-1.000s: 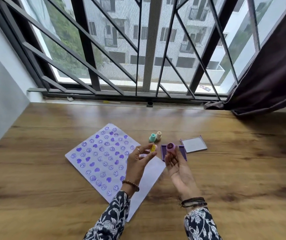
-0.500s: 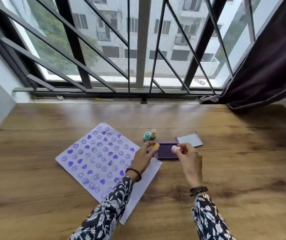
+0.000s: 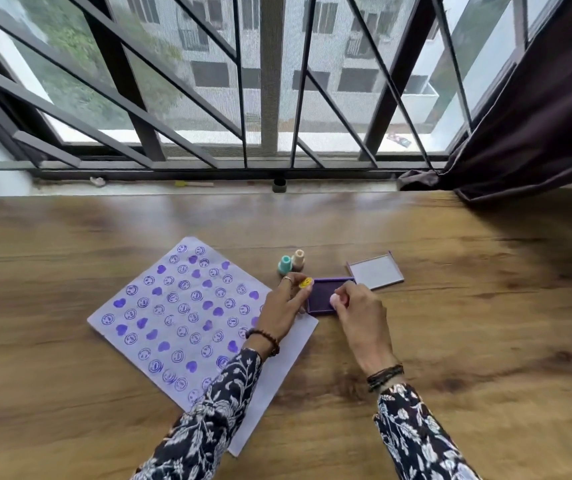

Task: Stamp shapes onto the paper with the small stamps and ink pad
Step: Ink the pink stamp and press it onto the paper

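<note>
A white paper point(image 3: 187, 306) covered with purple hearts and smiley prints lies on the wooden table. The open purple ink pad point(image 3: 324, 294) sits at the paper's right corner. My right hand point(image 3: 357, 306) holds a pink stamp point(image 3: 336, 300) face down on the pad. My left hand point(image 3: 282, 304) rests at the pad's left edge, pinching a small yellow stamp point(image 3: 307, 282). A teal stamp point(image 3: 284, 265) and a beige stamp point(image 3: 298, 259) stand just behind the pad.
The ink pad's lid point(image 3: 376, 271) lies open side up to the right of the pad. A barred window point(image 3: 270, 98) runs along the table's far edge, with a dark curtain point(image 3: 526, 126) hanging at the right. Bare wood point(image 3: 485, 341) stretches to the right.
My right hand turned the pink stamp over and lowered it onto the ink pad. My left hand dropped toward the pad's left edge with the yellow stamp.
</note>
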Available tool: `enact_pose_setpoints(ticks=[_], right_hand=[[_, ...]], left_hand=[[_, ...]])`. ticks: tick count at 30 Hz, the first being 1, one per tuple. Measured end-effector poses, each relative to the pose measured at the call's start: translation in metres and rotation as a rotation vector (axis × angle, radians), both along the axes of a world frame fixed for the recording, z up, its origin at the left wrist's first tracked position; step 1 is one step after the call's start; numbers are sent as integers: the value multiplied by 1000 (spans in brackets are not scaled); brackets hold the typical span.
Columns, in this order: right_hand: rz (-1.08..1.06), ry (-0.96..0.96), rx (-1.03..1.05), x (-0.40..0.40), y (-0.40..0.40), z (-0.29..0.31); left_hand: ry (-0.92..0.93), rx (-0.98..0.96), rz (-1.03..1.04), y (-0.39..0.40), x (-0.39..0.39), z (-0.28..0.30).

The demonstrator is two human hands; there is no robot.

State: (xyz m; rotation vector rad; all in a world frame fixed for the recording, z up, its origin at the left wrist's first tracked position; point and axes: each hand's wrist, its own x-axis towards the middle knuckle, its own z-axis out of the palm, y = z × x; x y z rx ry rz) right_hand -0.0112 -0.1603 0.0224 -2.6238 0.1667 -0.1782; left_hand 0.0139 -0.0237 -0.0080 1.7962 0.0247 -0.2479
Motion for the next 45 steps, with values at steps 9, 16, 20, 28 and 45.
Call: enact_pose_setpoints(ticks=[9, 16, 20, 28, 45], right_hand=[[65, 268, -15, 27, -4, 26], [0, 408, 151, 33, -12, 40], [-143, 227, 415, 3, -4, 25], [95, 222, 655, -88, 77, -6], [585, 147, -53, -90, 117, -9]], left_hand=[[29, -6, -7, 2, 5, 6], [-55, -9, 41, 24, -20, 23], [-93, -8, 211, 61, -47, 26], [-154, 184, 315, 114, -99, 9], [-27, 13, 313, 124, -107, -13]])
